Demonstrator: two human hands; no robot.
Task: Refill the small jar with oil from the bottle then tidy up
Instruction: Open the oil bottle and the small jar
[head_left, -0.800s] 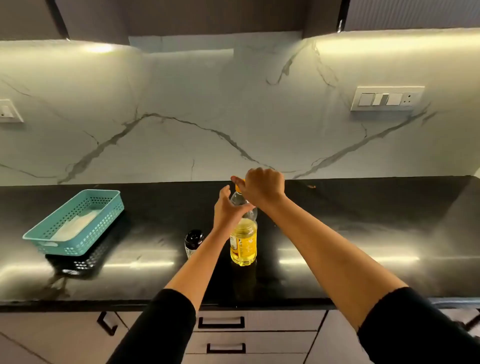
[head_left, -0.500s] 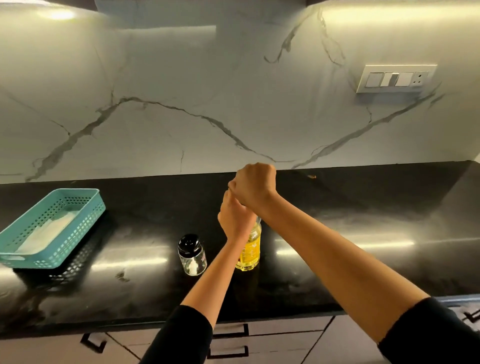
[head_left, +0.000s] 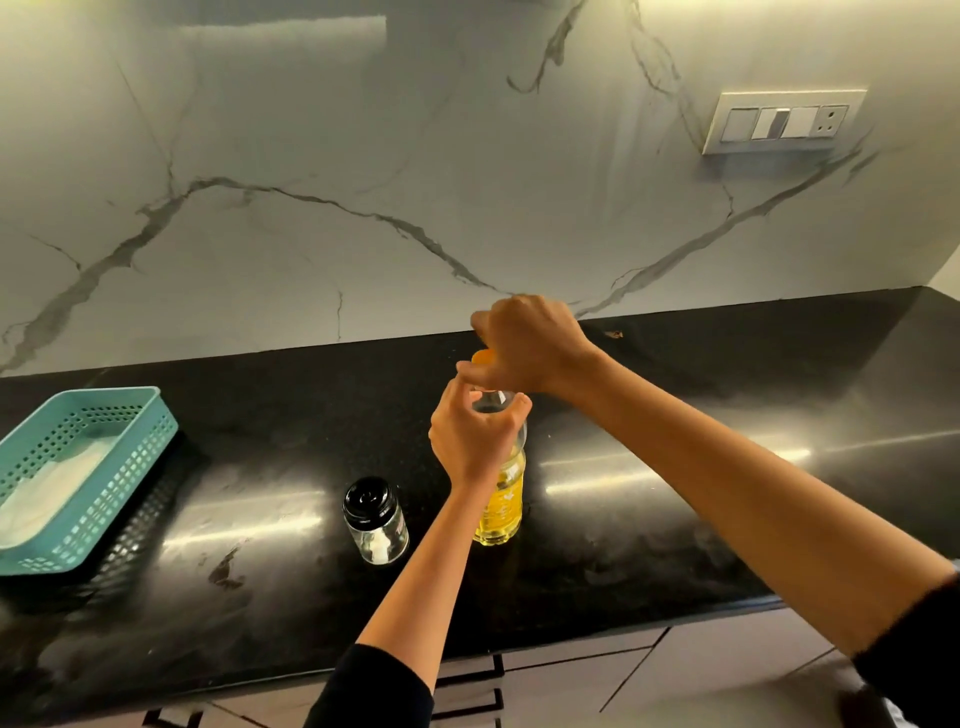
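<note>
- left hand (head_left: 470, 441) wraps the oil bottle (head_left: 501, 512) by its neck
- right hand (head_left: 527, 345) pinches the orange cap (head_left: 483, 357) up top
- small jar (head_left: 375, 521), lid on, sits just left on the tabletop (head_left: 675, 519)

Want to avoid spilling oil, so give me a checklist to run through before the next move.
1. Bottle upright on the counter: ok.
2. Left hand grips the bottle below its neck: ok.
3. Right hand curled round the orange cap: ok.
4. Cap loosened: cannot tell.
5. Small jar open for pouring: not ok, its black lid is on.
6. Jar beside the bottle, not touching it: ok.
</note>
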